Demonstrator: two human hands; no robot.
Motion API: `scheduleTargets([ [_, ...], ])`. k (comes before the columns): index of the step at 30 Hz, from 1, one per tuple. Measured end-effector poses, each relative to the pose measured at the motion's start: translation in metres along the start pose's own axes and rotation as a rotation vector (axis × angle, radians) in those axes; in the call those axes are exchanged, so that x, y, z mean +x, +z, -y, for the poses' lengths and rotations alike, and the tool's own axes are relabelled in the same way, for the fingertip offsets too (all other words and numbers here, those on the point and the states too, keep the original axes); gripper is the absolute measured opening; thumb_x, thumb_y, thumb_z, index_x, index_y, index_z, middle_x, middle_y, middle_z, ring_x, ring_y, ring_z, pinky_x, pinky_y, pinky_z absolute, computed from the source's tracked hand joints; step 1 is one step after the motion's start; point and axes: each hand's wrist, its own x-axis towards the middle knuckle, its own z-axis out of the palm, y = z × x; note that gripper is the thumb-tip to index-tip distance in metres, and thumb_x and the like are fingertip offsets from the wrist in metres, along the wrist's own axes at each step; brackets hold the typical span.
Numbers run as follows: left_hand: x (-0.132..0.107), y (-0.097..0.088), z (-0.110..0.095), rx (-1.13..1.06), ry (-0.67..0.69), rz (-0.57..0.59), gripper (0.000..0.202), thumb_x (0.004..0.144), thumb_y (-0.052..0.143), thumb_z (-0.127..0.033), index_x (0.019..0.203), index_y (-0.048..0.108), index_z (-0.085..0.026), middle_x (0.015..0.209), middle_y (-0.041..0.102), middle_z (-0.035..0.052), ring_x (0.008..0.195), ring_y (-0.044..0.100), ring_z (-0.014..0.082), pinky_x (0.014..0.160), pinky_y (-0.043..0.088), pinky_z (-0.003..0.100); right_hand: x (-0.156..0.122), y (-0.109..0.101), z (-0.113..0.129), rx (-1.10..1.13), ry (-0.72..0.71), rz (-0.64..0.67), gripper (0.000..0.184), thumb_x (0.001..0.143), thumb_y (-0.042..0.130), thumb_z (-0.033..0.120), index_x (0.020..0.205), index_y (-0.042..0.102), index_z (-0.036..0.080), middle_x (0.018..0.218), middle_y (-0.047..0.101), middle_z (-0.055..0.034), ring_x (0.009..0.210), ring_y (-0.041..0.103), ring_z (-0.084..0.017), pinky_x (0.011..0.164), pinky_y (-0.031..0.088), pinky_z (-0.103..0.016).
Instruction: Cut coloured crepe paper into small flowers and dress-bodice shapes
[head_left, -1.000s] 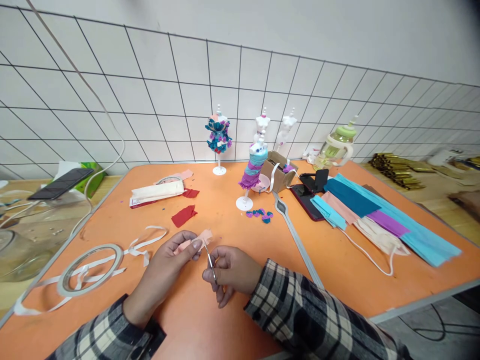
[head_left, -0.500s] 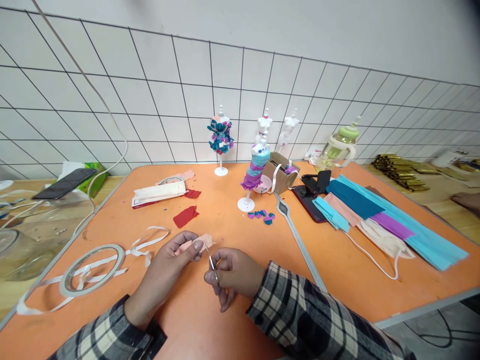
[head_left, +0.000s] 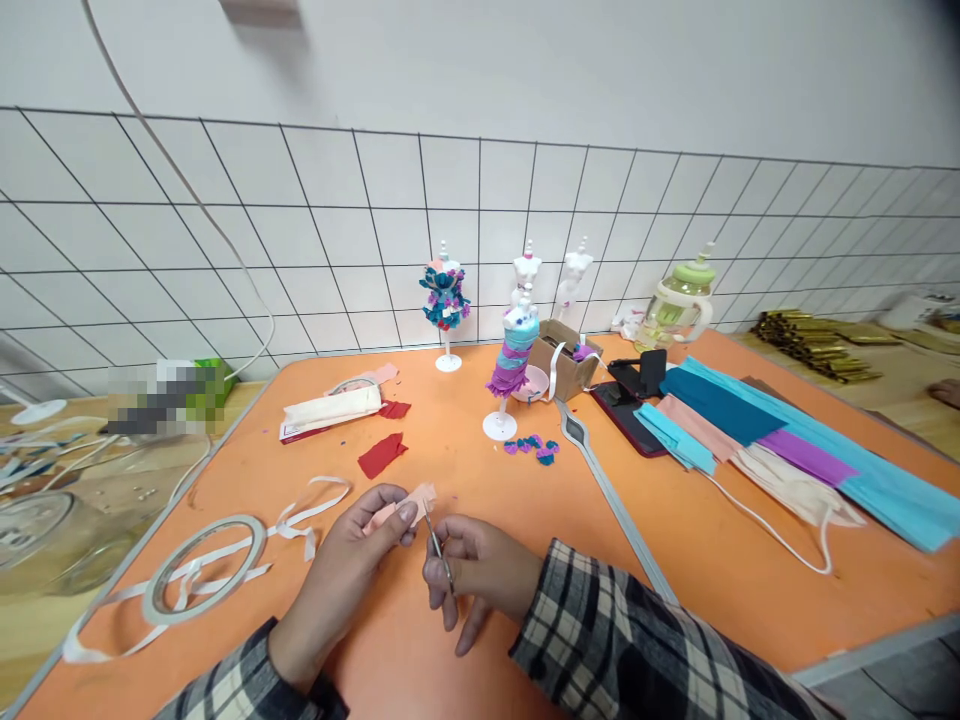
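Observation:
Between thumb and fingers, my left hand pinches a small piece of pale pink crepe paper. My right hand grips small metal scissors, their blades pointing up at the paper's right edge. Whether the blades are closed on the paper is too small to tell. Beyond my hands stands a mini dress form wrapped in blue and purple, with several purple and teal paper bits beside its white base. A red paper scrap lies ahead of my left hand.
At left lie a roll of tape and white ribbon strips. Another decorated dress form, a cardboard box and a green-lidded bottle stand at the back. Coloured crepe paper and a phone lie right. A zipper crosses the table.
The view has tilted up slightly, so everything sits lower and most things a little further right. Both hands keep their hold, and the scissors remain at the pink paper's edge.

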Motion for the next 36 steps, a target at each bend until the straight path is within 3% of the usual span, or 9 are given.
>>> scheduleTargets([
  [6,0.001,-0.002,0.004,-0.011,0.005,-0.031,0.034,0.075,0.074,-0.053,0.083,0.063,-0.021,0.072,0.06,-0.0022,0.069,0.056,0.0174,0.065,0.043,0.026,0.0,0.0,0.0,-0.035,-0.002,0.03,0.064,0.06,0.077,0.064,0.092,0.044,0.019,0.075,0.056,0.0032,0.055,0.055,-0.009,0.044,0.054,-0.026],
  [13,0.002,-0.001,0.0,0.043,0.003,-0.015,0.035,0.075,0.073,-0.055,0.079,0.064,-0.021,0.066,0.058,-0.0025,0.066,0.053,0.018,0.062,0.04,0.027,0.005,-0.001,-0.005,-0.03,-0.001,-0.004,0.06,0.061,0.078,0.061,0.089,0.045,0.019,0.064,0.055,0.0065,0.047,0.052,-0.008,0.043,0.053,-0.025],
  [26,0.001,-0.005,0.001,0.019,0.024,0.034,0.03,0.081,0.069,-0.051,0.082,0.062,-0.021,0.072,0.056,-0.0026,0.071,0.049,0.0171,0.068,0.038,0.027,0.006,-0.001,-0.007,-0.07,0.04,-0.06,0.038,0.073,0.073,0.038,0.093,0.046,0.019,0.055,0.053,0.0107,0.036,0.048,-0.006,0.043,0.051,-0.024],
  [33,0.0,-0.004,-0.003,-0.055,-0.035,0.024,0.032,0.075,0.076,-0.046,0.088,0.06,-0.021,0.073,0.057,-0.0031,0.072,0.049,0.0169,0.067,0.038,0.027,0.006,-0.003,-0.009,-0.032,0.004,-0.042,0.052,0.067,0.076,0.055,0.09,0.046,0.019,0.067,0.056,0.0059,0.051,0.054,-0.008,0.042,0.054,-0.025],
  [36,-0.001,-0.003,-0.006,-0.028,-0.031,0.024,0.032,0.074,0.076,-0.046,0.087,0.061,-0.021,0.071,0.058,-0.0028,0.071,0.049,0.0174,0.066,0.037,0.027,0.005,-0.004,-0.009,-0.034,0.009,-0.022,0.051,0.068,0.075,0.055,0.09,0.046,0.019,0.066,0.056,0.0052,0.051,0.054,-0.009,0.043,0.053,-0.024],
])
